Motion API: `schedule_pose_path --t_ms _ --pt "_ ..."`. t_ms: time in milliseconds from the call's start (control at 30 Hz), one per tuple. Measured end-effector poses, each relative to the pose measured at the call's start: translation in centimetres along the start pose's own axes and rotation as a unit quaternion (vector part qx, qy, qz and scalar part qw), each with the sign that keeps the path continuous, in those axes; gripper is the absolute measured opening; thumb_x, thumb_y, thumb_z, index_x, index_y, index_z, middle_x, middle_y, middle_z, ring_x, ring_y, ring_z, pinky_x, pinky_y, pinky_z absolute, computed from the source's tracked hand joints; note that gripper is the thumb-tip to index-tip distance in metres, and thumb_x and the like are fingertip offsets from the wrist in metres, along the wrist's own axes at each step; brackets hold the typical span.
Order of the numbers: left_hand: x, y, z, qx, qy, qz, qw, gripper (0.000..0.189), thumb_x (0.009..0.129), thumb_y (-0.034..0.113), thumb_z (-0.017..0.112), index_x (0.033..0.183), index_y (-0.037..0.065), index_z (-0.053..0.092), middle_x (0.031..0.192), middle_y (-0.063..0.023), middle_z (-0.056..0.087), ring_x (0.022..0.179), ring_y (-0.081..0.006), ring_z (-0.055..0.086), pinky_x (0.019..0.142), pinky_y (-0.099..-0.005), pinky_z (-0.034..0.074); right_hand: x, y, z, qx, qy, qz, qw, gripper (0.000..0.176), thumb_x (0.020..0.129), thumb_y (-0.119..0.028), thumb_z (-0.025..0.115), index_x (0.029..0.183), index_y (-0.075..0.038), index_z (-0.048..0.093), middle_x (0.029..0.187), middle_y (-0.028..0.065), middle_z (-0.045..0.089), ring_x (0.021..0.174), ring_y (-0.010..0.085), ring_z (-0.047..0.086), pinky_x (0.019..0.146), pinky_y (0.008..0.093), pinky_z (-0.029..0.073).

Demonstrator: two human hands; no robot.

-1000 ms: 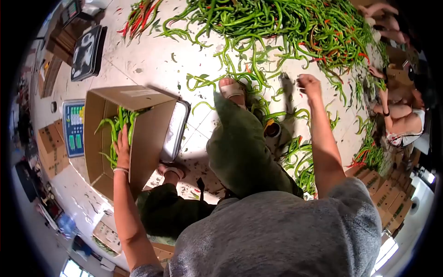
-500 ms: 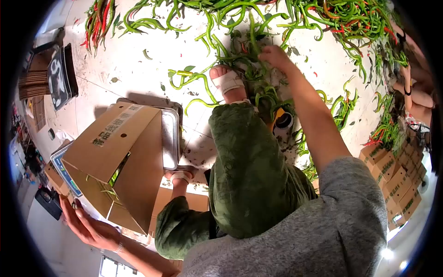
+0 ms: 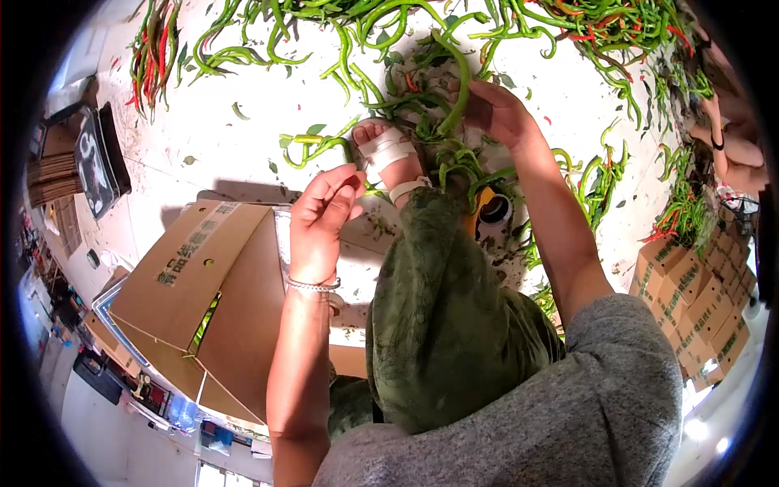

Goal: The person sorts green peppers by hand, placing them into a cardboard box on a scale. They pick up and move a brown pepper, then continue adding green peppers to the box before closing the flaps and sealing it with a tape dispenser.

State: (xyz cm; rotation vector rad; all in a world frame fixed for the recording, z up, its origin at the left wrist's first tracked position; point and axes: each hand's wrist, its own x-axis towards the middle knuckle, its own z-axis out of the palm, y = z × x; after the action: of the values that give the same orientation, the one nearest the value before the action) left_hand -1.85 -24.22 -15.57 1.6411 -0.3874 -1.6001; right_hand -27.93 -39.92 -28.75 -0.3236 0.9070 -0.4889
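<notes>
My right hand (image 3: 501, 115) is closed at the fingertips on a long green chili pepper (image 3: 461, 85), which curves upright above the floor. My left hand (image 3: 324, 213) is raised beside my sandaled foot, fingers loosely curled and apart, nothing visible in them. Under the right hand lie more green peppers (image 3: 458, 162) near my foot, with a dark round object with a yellow part (image 3: 495, 209) just below them. Left of my left arm stands a cardboard box (image 3: 182, 268), tilted, its flaps up; green peppers (image 3: 207, 321) show through the gap.
A large heap of green and red peppers (image 3: 604, 32) spreads along the far side. A bunch of mostly red peppers (image 3: 158, 57) lies at far left. Stacked cartons (image 3: 694, 300) stand at right. Another person's arm (image 3: 717, 134) is at the right edge. Leaves litter the floor.
My left hand has come from beyond the box's left side across to near my foot. My right hand has turned, and the long pepper now hangs closer to me. The view has shifted slightly.
</notes>
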Motion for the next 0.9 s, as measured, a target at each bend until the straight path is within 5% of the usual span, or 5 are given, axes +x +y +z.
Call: schedule_pose_path --t_ms 133,300,400,600,900 --pt "0.5 -0.8 0.1 0.006 0.006 -0.045 0.999 0.026 0.091 0.011 0.05 0.115 0.004 0.055 0.106 -0.0071 0.062 0.096 -0.0146 0.059 0.079 -0.0263 0.046 -0.2 0.5 -4.0 -0.268 -0.001 0.049 0.962 0.032 0.088 -0.026 0.051 0.112 -0.006 0.058 0.089 0.0058 0.064 0.075 0.0169 0.061 0.07 0.0325 0.05" --pt "0.1 -2.5 -0.7 0.006 0.037 -0.062 0.997 0.024 0.091 0.011 0.05 0.112 0.004 0.057 0.104 -0.0064 0.063 0.09 -0.0116 0.059 0.076 -0.0242 0.046 -0.1 2.8 -10.3 -0.835 -0.117 0.078 0.532 0.03 0.083 -0.024 0.056 0.109 -0.012 0.061 0.096 0.0092 0.062 0.084 0.0264 0.059 0.078 0.0385 0.048" --pt "0.1 -3.9 -1.3 -0.009 0.053 -0.09 0.995 0.023 0.091 0.011 0.049 0.111 0.005 0.057 0.103 -0.0055 0.063 0.089 -0.0108 0.059 0.075 -0.0244 0.046 1.4 2.1 -3.6 -0.679 0.057 0.002 0.732 0.035 0.083 -0.025 0.054 0.117 -0.015 0.057 0.111 0.0133 0.056 0.101 0.0298 0.053 0.085 0.0411 0.045" --pt "0.4 -3.3 -0.3 -0.036 0.058 -0.109 0.992 0.024 0.09 0.011 0.051 0.113 0.004 0.056 0.103 -0.0036 0.062 0.091 -0.0102 0.058 0.074 -0.022 0.044 7.9 8.3 -1.5 -0.839 0.121 -0.255 0.465 0.043 0.078 -0.009 0.057 0.12 -0.02 0.053 0.105 0.0158 0.055 0.093 0.0337 0.056 0.083 0.0425 0.045" --pt "1.4 -3.6 -0.8 -0.068 0.063 -0.105 0.99 0.023 0.091 0.011 0.049 0.112 0.005 0.057 0.103 -0.0069 0.063 0.089 -0.0136 0.06 0.075 -0.0249 0.046 12.9 -0.7 0.3 -0.699 0.343 -0.199 0.595 0.029 0.077 -0.027 0.061 0.092 -0.002 0.061 0.09 0.0199 0.06 0.086 0.0359 0.058 0.077 0.0419 0.047"
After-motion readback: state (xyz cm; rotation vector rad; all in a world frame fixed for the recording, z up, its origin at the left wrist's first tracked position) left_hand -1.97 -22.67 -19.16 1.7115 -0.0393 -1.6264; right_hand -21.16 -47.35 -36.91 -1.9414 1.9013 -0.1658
